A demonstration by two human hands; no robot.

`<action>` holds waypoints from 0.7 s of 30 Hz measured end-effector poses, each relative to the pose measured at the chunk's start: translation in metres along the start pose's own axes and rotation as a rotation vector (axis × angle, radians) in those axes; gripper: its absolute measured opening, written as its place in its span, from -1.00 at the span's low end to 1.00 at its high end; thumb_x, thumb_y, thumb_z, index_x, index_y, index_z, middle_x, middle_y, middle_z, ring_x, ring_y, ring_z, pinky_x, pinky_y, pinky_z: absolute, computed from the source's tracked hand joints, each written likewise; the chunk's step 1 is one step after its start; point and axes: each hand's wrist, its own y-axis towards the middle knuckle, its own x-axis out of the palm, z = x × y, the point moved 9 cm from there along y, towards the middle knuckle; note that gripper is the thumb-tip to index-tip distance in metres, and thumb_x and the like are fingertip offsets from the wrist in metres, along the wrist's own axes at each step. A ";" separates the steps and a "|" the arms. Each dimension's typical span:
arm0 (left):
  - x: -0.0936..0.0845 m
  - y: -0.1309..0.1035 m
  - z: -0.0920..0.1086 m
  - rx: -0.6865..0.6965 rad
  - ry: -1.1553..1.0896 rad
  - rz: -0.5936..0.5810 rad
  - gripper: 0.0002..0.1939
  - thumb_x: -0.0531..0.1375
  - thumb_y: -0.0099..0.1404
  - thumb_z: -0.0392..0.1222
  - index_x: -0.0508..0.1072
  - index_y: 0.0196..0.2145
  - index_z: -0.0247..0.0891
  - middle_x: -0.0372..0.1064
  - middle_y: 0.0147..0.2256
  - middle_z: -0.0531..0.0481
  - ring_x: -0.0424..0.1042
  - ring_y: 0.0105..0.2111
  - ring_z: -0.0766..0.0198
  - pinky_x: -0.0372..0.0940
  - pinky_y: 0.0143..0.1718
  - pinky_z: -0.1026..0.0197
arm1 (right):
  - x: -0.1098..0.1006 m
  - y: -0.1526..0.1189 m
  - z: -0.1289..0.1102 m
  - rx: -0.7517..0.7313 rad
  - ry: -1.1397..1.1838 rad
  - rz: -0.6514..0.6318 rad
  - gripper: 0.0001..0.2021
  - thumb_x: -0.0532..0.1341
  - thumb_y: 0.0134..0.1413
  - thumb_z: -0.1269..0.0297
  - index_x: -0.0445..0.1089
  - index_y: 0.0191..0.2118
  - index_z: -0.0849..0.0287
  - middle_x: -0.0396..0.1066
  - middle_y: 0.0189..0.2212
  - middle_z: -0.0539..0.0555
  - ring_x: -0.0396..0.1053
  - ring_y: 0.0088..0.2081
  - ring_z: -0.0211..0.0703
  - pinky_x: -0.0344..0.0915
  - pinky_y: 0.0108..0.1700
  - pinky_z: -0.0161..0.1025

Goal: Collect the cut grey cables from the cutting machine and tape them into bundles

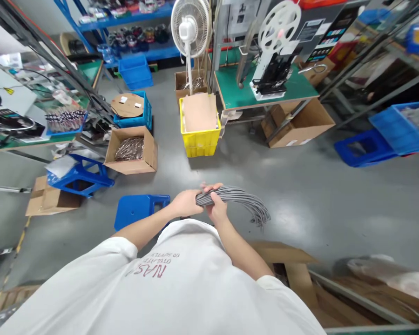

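A bundle of grey cables [242, 195] lies across both my hands in front of my chest. My left hand [188, 203] is closed round the bundle's left end. Just to its right, my right hand [217, 207] grips the same bundle, thumb on top and fingers behind. From there the cables stretch out to the right and droop, their loose ends hanging in the air. My palms and some of my fingers are hidden by the bundle.
A blue stool [134, 209] stands at my left. Ahead are a yellow crate [200, 142], an open carton of wires [132, 165], a white fan [190, 28] and a green workbench [230, 88]. An open cardboard box [300, 279] is close on my right.
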 end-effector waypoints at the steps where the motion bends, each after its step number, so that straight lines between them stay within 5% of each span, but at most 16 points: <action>1: -0.007 -0.003 -0.003 -0.031 0.042 0.047 -0.67 0.18 0.12 -0.11 0.45 -0.13 -0.16 0.52 -0.33 0.01 0.51 -0.30 0.12 0.33 -0.31 0.21 | 0.006 -0.001 0.005 0.018 0.032 -0.014 -0.63 0.42 -0.17 0.23 0.33 -0.20 -0.01 0.51 -0.24 -0.05 0.45 -0.05 -0.13 0.20 0.21 -0.01; 4: -0.020 -0.009 -0.008 -0.095 0.157 0.124 -0.67 0.19 0.11 -0.08 0.43 -0.14 -0.15 0.51 -0.25 -0.08 0.50 -0.20 0.01 0.33 -0.19 0.11 | 0.025 -0.010 0.029 0.110 0.133 -0.023 -0.51 0.44 -0.26 0.14 0.35 -0.12 -0.02 0.46 0.00 0.02 0.32 0.15 -0.05 0.17 0.24 0.02; 9: -0.013 -0.011 -0.003 -0.125 0.233 0.097 -0.49 0.17 0.16 -0.16 0.31 0.09 -0.20 0.47 -0.08 -0.20 0.49 -0.09 0.02 0.31 -0.03 0.04 | 0.020 -0.018 0.067 0.281 0.261 0.199 -0.85 0.29 -0.08 0.25 0.38 -0.31 0.02 0.46 0.04 -0.04 0.33 0.15 -0.08 0.22 0.21 -0.02; 11: -0.014 -0.014 0.002 -0.063 0.232 0.097 -0.29 0.24 0.13 -0.06 0.19 0.21 -0.26 0.32 0.11 -0.32 0.36 0.10 -0.08 0.22 0.11 -0.03 | -0.004 -0.011 0.074 0.329 0.319 0.304 -0.91 0.27 -0.10 0.30 0.34 -0.41 0.06 0.53 -0.08 -0.04 0.42 0.06 -0.11 0.31 0.14 -0.07; 14: -0.031 -0.019 0.003 0.112 0.086 0.236 -0.07 0.29 0.08 0.12 0.08 0.30 -0.27 -0.04 0.33 -0.31 -0.12 0.35 -0.16 -0.20 0.33 -0.16 | -0.066 0.013 0.063 0.280 0.373 0.470 -0.92 0.22 -0.13 0.35 0.28 -0.49 0.10 0.52 -0.45 -0.09 0.52 -0.30 -0.22 0.45 -0.09 -0.20; 17: -0.037 -0.015 -0.030 0.115 -0.408 0.397 -0.29 0.24 0.19 0.08 0.21 0.25 -0.14 0.01 0.34 -0.10 -0.15 0.37 0.05 -0.33 0.37 -0.04 | -0.133 0.035 0.028 0.154 0.379 0.579 -0.83 0.17 -0.15 0.41 0.13 -0.57 0.09 0.27 -0.72 -0.22 0.33 -0.62 -0.37 0.41 -0.39 -0.38; 21: 0.020 0.010 -0.092 -0.162 -1.006 0.406 -0.54 0.16 0.24 0.08 0.43 0.03 -0.16 0.30 0.18 -0.12 0.13 0.27 0.11 -0.12 0.34 0.01 | -0.191 0.050 -0.036 0.030 0.374 0.618 -0.78 0.11 -0.16 0.43 0.01 -0.61 0.08 0.14 -0.76 -0.23 0.22 -0.70 -0.37 0.31 -0.54 -0.41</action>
